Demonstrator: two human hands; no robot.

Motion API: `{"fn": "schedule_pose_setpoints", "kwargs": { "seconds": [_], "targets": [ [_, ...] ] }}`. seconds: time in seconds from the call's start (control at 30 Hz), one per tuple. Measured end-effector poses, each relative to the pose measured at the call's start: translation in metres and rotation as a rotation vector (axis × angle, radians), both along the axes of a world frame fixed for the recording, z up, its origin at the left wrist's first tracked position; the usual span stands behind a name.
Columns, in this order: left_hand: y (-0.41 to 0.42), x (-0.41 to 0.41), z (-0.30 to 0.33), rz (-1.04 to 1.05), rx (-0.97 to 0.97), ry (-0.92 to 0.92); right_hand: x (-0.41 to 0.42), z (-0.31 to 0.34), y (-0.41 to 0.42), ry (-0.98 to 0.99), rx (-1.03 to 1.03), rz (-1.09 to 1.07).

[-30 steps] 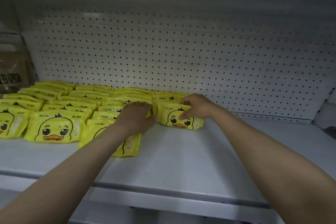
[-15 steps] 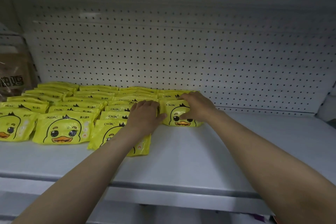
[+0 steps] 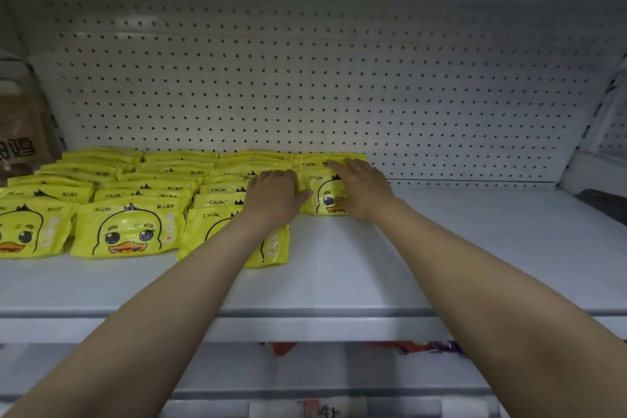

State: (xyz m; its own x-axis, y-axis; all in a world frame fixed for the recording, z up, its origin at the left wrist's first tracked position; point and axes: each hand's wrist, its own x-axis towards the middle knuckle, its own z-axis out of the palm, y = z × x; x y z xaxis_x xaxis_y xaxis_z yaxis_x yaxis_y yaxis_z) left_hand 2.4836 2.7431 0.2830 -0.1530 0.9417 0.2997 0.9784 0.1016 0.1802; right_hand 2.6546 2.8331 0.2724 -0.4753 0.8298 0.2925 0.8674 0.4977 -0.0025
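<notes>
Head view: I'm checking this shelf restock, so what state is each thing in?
left hand, resting on the third row's packs, thumb by the end pack.
right hand, fingers straight, pressing the end pack.
end pack, face up, between both hands.
other yellow packs, face up in overlapping rows.
shelf, bearing packs on its left part.
brown bag, upright at far left, partly cut off.

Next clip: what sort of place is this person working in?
Most likely a shop, at a display unit. A white pegboard back panel stands behind the white shelf, many identical yellow duck-print packs lie on it in overlapping rows, and a label strip runs along a lower shelf edge.
</notes>
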Motion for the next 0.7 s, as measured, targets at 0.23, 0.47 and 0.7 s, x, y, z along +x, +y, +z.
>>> {"fn": "schedule_pose_setpoints", "kwargs": {
  "seconds": [0.23, 0.47, 0.7],
  "targets": [
    [-0.038, -0.002, 0.028, 0.043, 0.083, -0.113, -0.002, 0.038, -0.048, 0.138, -0.067, 0.067],
    [-0.136, -0.005, 0.045, 0.117, 0.273, -0.184, -0.005, 0.084, -0.137, 0.259, -0.012, 0.253],
    [-0.265, -0.022, 0.038, 0.261, 0.362, -0.122, -0.028, 0.08, -0.233, 0.242, -0.021, 0.501]
  ]
}}
